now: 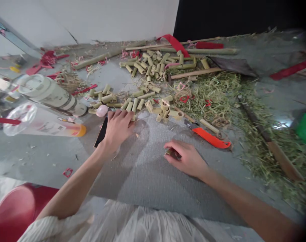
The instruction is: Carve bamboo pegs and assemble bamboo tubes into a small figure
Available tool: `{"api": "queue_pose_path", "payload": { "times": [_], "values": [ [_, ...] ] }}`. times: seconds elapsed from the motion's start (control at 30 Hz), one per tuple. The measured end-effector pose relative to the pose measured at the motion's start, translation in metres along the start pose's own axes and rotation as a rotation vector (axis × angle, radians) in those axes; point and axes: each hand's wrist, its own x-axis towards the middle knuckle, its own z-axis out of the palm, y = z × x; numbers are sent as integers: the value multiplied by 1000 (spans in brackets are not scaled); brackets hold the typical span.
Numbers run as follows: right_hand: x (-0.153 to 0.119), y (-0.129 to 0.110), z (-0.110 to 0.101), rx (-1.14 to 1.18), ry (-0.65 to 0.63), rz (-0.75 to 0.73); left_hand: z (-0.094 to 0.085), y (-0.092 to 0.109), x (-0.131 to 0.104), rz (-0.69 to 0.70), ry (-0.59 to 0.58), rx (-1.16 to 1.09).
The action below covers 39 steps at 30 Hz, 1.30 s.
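My left hand (pixel 119 127) rests palm down beside a row of short bamboo pieces (pixel 134 104), its fingertips at their near ends. Under its wrist side lies a dark flat object (pixel 101 133). My right hand (pixel 184 157) is curled on the grey table (pixel 147 171), with a small bamboo piece (pixel 169 152) between thumb and fingers. Beyond the hands, a joined cluster of bamboo rings (pixel 165 109) stands near the middle. An orange-red saw (pixel 211 137) lies to the right of it. What the left fingertips touch is hard to make out.
Two drink cups (pixel 48 122) lean at the left, near a pink ball (pixel 102 110). A heap of bamboo pieces (pixel 150 65) lies at the back. Shredded leaves (pixel 213 95) and a wooden-handled tool (pixel 281 158) cover the right. A red stool (pixel 19 208) is lower left.
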Motion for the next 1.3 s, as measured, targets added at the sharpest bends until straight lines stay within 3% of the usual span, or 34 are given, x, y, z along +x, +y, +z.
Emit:
{"api": "queue_pose_path", "payload": {
  "times": [0.13,0.23,0.33,0.43,0.6,0.87,1.0,1.17,1.3],
  "values": [
    [0,0,0,33,-9,13,-8,1,5,-50,97,-131],
    [-1,0,-2,71,-9,36,-12,9,3,-169,180,-661],
    [-1,2,-4,105,-2,54,-6,22,-1,-229,28,-1318],
    [-2,3,-5,121,-2,64,6,33,-5,-269,-114,-1615],
    [-3,5,-5,114,-7,68,17,42,-17,-314,-216,-1646],
    [-4,1,-4,4,85,13,16,55,-32,-270,-348,-1703],
    [-5,2,0,-97,167,-21,20,58,-36,-128,-490,-1717],
    [-4,4,2,-214,229,-24,16,63,-41,77,-789,-1622],
    [-4,-4,4,-235,164,-139,8,70,-44,201,-946,-1524]
  ]
}}
